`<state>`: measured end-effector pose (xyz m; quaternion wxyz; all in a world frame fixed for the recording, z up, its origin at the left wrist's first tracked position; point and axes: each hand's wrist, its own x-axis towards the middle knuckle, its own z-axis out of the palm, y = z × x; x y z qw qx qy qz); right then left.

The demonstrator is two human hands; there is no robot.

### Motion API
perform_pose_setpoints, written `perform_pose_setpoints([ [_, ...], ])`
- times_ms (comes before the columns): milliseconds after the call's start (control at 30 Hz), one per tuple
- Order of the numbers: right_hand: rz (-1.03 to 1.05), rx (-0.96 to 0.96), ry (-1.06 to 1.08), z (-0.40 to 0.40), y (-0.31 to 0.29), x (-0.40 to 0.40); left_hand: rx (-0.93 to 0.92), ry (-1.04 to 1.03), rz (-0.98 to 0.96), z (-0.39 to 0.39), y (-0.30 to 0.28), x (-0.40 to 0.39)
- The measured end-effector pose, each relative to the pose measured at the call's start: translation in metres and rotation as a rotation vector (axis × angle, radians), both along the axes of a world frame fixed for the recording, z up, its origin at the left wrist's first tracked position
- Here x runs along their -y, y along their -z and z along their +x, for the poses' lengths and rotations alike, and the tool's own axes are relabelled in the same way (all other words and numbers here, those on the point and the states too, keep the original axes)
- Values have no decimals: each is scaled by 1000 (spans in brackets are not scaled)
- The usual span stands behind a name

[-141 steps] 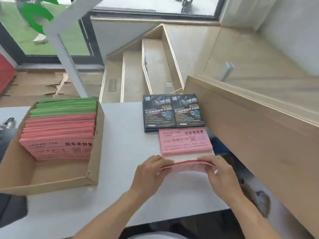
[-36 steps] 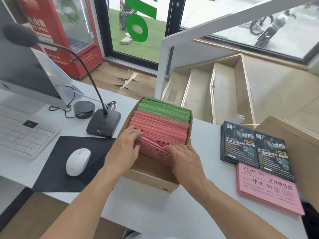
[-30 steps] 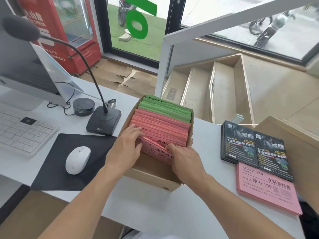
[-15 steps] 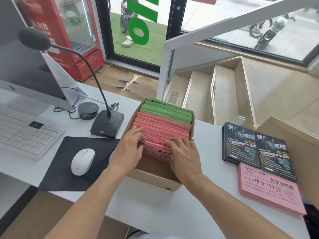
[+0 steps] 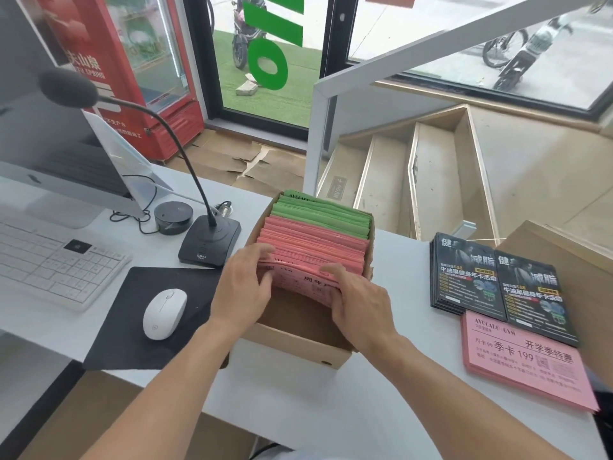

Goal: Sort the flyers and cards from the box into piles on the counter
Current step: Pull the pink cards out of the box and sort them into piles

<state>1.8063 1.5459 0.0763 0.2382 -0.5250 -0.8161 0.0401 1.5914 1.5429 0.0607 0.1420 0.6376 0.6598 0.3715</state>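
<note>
A cardboard box [image 5: 298, 343] on the white counter [image 5: 298, 400] holds upright pink flyers [image 5: 315, 247] in front and green flyers [image 5: 321, 210] behind. My left hand [image 5: 243, 287] grips the left side of the front bundle of pink flyers [image 5: 305, 282]. My right hand [image 5: 358, 300] grips its right side, fingers curled over the top edge. On the counter to the right lie two stacks of black flyers [image 5: 494, 283] side by side and a pink flyer pile [image 5: 527, 363] in front of them.
Left of the box stand a gooseneck microphone [image 5: 209, 240], a white mouse [image 5: 165, 313] on a black pad [image 5: 132, 320], a keyboard [image 5: 46, 263] and a monitor. A wooden panel [image 5: 564, 257] rises at the right. Stairs drop away behind the counter.
Both hands left the pink pile on the counter and went into the box. Over the last second they have closed round the front bundle of pink flyers and parted it from the rest.
</note>
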Motion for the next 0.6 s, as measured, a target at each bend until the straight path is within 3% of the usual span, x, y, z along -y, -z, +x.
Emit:
perform_pose_setpoints([
  [233,-13,-248,47,52,-50,7,395,88,69,13,-35,18],
  [433,-191,-544,143,135,-77,44,407,280,91,88,-73,34],
  [600,-260,-518,361,228,-57,92,422,487,-93,183,-45,48],
])
